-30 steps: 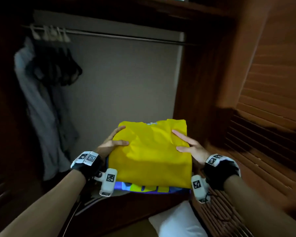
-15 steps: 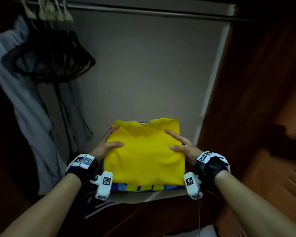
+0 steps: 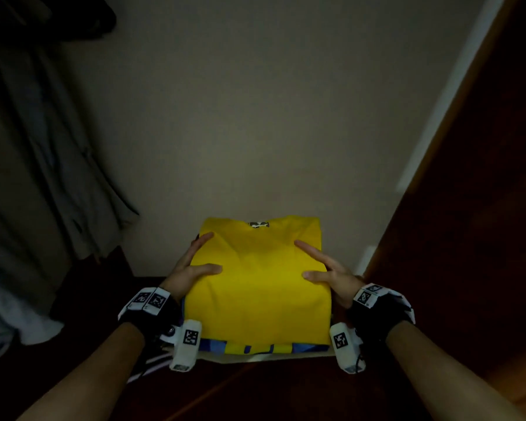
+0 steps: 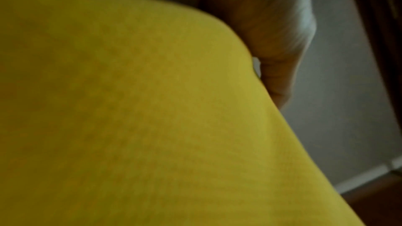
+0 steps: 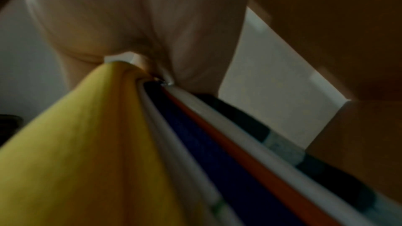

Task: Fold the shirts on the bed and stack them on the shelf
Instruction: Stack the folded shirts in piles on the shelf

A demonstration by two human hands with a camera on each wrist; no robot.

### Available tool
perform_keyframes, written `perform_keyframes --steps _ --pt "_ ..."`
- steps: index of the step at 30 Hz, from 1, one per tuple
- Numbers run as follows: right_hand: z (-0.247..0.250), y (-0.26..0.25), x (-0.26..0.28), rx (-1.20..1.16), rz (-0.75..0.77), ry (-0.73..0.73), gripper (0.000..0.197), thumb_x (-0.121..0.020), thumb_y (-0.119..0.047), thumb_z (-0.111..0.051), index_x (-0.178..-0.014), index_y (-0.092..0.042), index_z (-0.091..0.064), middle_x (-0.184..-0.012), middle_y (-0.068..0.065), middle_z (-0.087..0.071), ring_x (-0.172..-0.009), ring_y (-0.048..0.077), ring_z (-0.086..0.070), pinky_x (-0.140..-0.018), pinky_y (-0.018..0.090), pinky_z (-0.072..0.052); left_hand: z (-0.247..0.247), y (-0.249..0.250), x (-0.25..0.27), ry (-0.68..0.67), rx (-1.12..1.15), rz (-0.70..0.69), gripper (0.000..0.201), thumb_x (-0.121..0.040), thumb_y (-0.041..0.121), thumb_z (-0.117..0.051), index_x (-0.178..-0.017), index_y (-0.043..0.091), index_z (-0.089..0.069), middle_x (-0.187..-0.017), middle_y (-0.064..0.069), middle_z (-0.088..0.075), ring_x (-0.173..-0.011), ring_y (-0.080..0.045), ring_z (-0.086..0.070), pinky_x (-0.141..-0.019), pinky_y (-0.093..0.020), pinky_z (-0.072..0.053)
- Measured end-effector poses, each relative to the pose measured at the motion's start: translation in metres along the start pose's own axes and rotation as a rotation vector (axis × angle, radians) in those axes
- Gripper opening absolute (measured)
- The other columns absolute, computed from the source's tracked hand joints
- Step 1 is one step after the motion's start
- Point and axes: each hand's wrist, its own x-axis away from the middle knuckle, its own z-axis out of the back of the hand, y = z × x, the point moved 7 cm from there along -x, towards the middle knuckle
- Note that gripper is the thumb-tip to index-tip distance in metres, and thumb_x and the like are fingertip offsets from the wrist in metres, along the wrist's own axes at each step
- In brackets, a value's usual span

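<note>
Bedroom wardrobe: hanging clothes (image 3: 52,165), wooden walls (image 3: 480,208).

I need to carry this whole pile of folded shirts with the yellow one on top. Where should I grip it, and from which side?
Take the pile by its two long side edges, probably near the middle, coming in from left and right as the left hand and right hand do. Thumbs press the yellow shirt; fingers likely go under. The right wrist view shows several loose layers, so clamping top to bottom should keep them together.
</note>
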Motion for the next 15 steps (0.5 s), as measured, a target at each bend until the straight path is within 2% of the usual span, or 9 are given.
perform_keyframes --steps 1,2,4,6,8,12,15 --pt "0.004 0.022 -0.013 -0.019 -0.003 -0.008 0.072 -0.079 -0.003 -0.071 -0.139 -0.033 -0.047 -0.147 -0.013 -0.041 -0.121 -0.004 -0.048 -0.088 0.013 -0.046 0.001 -0.020 -0.013 0.000 -0.017 0.006 0.106 -0.036 0.049 -0.094 -0.132 0.054 -0.048 -0.147 0.014 -0.038 -0.132 -0.023 -0.043 -0.104 -0.052 -0.042" --pt "0.008 0.045 -0.025 -0.038 -0.012 -0.012 0.070 -0.081 -0.001 -0.068 -0.139 -0.033 -0.047 -0.147 -0.010 -0.043 -0.120 -0.001 -0.052 -0.089 0.016 -0.048 0.004 -0.044 -0.028 0.002 -0.029 0.017 0.104 -0.038 0.050 -0.094 -0.130 0.058 -0.047 -0.150 0.012 -0.036 -0.134 -0.024 -0.042 -0.106 -0.055 -0.039" --pt "0.016 0.096 -0.053 -0.056 -0.026 -0.010 0.068 -0.080 -0.002 -0.068 -0.137 -0.035 -0.051 -0.146 -0.008 -0.047 -0.125 0.009 -0.053 -0.099 0.028 -0.048 0.009 -0.089 -0.054 -0.009 -0.030 0.040 0.101 -0.038 0.049 -0.094 -0.128 0.059 -0.048 -0.148 0.008 -0.041 -0.130 -0.027 -0.046 -0.105 -0.056 -0.040" --pt "0.019 0.146 -0.079 -0.060 -0.019 -0.012 0.070 -0.075 -0.012 -0.077 -0.134 -0.041 -0.054 -0.145 -0.009 -0.048 -0.130 0.015 -0.049 -0.109 0.040 -0.041 0.016 -0.137 -0.077 0.002 -0.006 0.035 0.101 -0.036 0.047 -0.094 -0.127 0.057 -0.051 -0.143 0.007 -0.047 -0.125 -0.026 -0.051 -0.103 -0.054 -0.043" --pt "0.019 0.192 -0.104 -0.064 0.005 -0.034 0.075 -0.066 -0.024 -0.084 -0.132 -0.044 -0.055 -0.146 -0.009 -0.048 -0.133 0.018 -0.047 -0.111 0.047 -0.038 0.026 -0.186 -0.098 0.021 0.022 0.024 0.103 -0.033 0.045 -0.095 -0.127 0.054 -0.053 -0.141 0.006 -0.048 -0.123 -0.026 -0.052 -0.101 -0.053 -0.045" --pt "0.016 0.276 -0.143 -0.074 0.045 -0.032 0.086 -0.054 -0.040 -0.091 -0.131 -0.047 -0.055 -0.146 -0.011 -0.046 -0.134 0.018 -0.045 -0.109 0.048 -0.040 0.042 -0.271 -0.130 0.022 0.048 0.004 0.107 -0.033 0.041 -0.096 -0.130 0.050 -0.053 -0.143 0.005 -0.046 -0.122 -0.028 -0.053 -0.094 -0.050 -0.049" --pt "0.013 0.329 -0.162 -0.085 0.056 -0.058 0.094 -0.050 -0.042 -0.093 -0.134 -0.046 -0.051 -0.144 -0.010 -0.049 -0.128 0.017 -0.052 -0.101 0.042 -0.048 0.050 -0.323 -0.148 0.016 0.031 0.000 0.098 -0.043 0.033 -0.090 -0.131 0.050 -0.052 -0.148 0.005 -0.041 -0.123 -0.027 -0.051 -0.093 -0.047 -0.050"
